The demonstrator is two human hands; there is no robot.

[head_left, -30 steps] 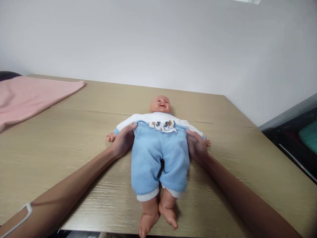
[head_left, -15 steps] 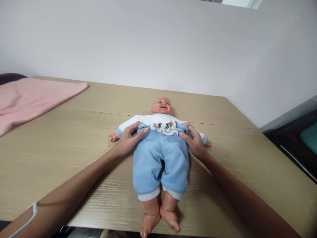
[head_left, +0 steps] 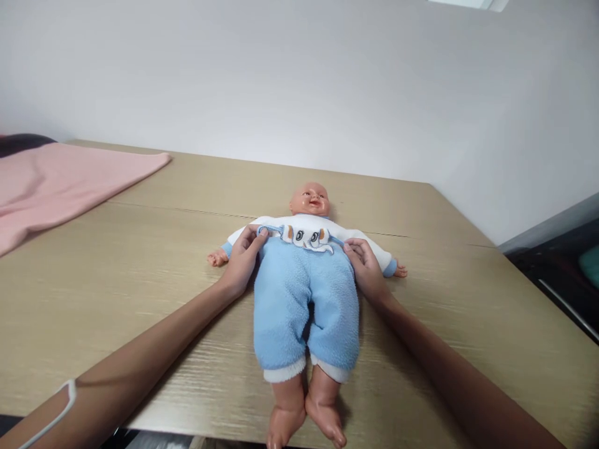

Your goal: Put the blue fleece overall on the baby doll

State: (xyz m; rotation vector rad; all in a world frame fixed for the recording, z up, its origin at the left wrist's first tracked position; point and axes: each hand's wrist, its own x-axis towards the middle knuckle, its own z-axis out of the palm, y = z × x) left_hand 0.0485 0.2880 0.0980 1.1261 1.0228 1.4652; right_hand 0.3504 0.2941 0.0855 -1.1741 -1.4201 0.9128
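A baby doll (head_left: 314,198) lies on its back on the wooden table (head_left: 154,262), its head away from me and its bare feet at the near edge. It wears a white top (head_left: 369,244) with blue cuffs and fleecy blue trousers (head_left: 285,299), which have an embroidered elephant face (head_left: 307,238) at the front. At the left of the waist, my left hand (head_left: 244,255) is closed, thumb and fingers pinching the trousers' blue upper edge. My right hand (head_left: 367,268) is closed on the same edge at the right side; its fingertips are partly hidden.
A pink cloth (head_left: 70,178) lies at the far left of the table, with a dark object (head_left: 23,144) behind it. A pale wall (head_left: 281,81) rises behind the table. Something dark (head_left: 552,268) stands beyond the right edge.
My hands have drawn slightly apart, and the trousers' blue edge between them is stretched flatter across the doll's front. The view has shifted a little.
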